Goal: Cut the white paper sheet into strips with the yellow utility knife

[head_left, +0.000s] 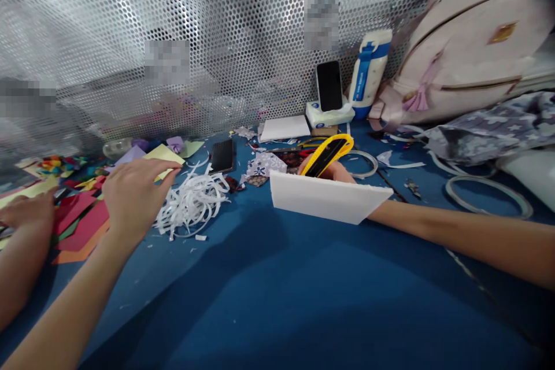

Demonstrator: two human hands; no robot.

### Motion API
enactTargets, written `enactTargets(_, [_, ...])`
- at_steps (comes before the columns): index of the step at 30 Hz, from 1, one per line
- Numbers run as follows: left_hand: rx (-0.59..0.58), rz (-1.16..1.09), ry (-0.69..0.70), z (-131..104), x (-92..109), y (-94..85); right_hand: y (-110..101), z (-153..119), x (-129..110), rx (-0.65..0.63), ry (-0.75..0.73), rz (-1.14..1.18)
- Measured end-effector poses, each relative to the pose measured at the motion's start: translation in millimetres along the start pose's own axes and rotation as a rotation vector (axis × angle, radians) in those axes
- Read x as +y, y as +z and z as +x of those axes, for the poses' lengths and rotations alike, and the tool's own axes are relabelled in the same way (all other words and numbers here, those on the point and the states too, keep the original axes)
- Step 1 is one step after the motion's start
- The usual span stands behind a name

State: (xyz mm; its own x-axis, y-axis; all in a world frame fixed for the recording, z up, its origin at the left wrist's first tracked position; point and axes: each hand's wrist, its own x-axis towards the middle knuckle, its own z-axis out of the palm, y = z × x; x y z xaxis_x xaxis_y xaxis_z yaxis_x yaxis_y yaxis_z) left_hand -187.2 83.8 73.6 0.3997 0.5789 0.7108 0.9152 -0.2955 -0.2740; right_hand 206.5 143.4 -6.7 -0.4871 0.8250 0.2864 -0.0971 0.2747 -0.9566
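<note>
My left hand (132, 193) is raised over the left side of the table, its thumb and fingertips pressed together. Anything pinched between them is too small to make out. Just beyond lies a tangled pile of thin white strips (193, 202). My right hand (340, 173) grips a yellow and black utility knife (327, 155), which slants up to the right. In front of that hand a flat white board (327, 198) stands tilted on its long side, hiding most of the fingers. Whether these fingers also clasp the board is hidden.
Another person's hand (28, 214) is at far left, beside coloured paper (87, 219). Behind are a dark phone (222, 156), white sheets (285, 128), an upright phone (329, 85) on a tissue pack (318, 118), a bottle (370, 75) and a backpack (468, 63). Tape rolls (489, 196) lie right.
</note>
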Motion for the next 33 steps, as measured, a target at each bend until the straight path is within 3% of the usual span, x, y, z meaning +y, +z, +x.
enactTargets(3, [-0.004, -0.087, 0.014, 6, 18, -6.7, 2, -3, -4, -0.006, -0.044, -0.042])
enactTargets(9, [-0.212, -0.316, 0.206, 11, 96, -32.4, 5, -11, -15, 0.003, -0.160, -0.238])
enactTargets(12, [-0.256, -0.362, 0.306, 7, 123, -42.3, 6, -15, -20, -0.029, -0.236, -0.341])
enactTargets(17, [-0.151, -0.432, 0.442, 1, 138, -56.6, 5, -22, -22, -0.205, -0.455, -0.622])
enactTargets(20, [-0.183, -0.519, 0.541, -5, 146, -58.5, 4, -25, -23, -0.311, -0.565, -0.764])
enactTargets(25, [-0.262, -0.611, 0.591, -14, 167, -42.7, 5, -22, -28, -0.225, -0.494, -0.673])
enactTargets(28, [-0.294, -0.634, 0.514, -13, 170, -27.8, 4, -18, -29, -0.126, -0.407, -0.585])
enactTargets(33, [-0.560, -0.807, 0.050, -3, 156, -6.5, 1, -11, -29, -0.079, -0.303, -0.461])
